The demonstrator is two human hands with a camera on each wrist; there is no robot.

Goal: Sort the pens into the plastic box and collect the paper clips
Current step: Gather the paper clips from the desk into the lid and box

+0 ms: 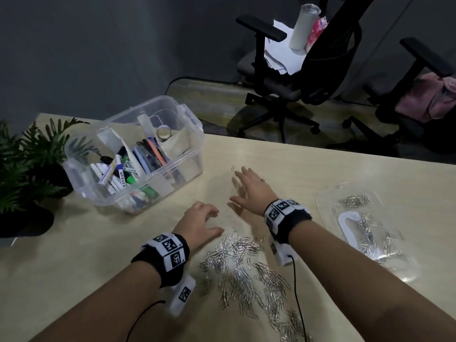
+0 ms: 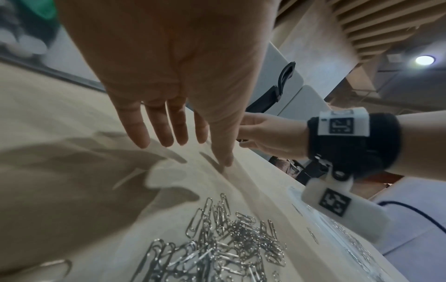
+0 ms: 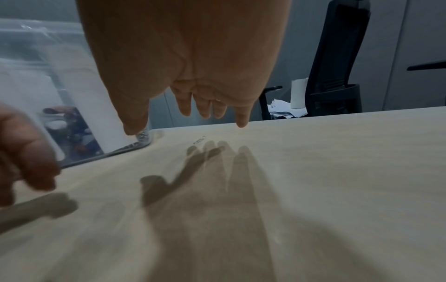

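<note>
A clear plastic box stands at the table's back left, and in it lie several pens and markers. A heap of silver paper clips is spread between my forearms. One stray clip lies just beyond my right hand, which hovers flat with fingers spread and holds nothing. My left hand hangs over the table left of the heap, fingers straight and empty. A clear lid or tray at right holds more clips.
A potted fern stands at the far left of the table. Two black office chairs stand beyond the far edge, one carrying papers and a roll. Black cables run from both wrist bands across the front of the table.
</note>
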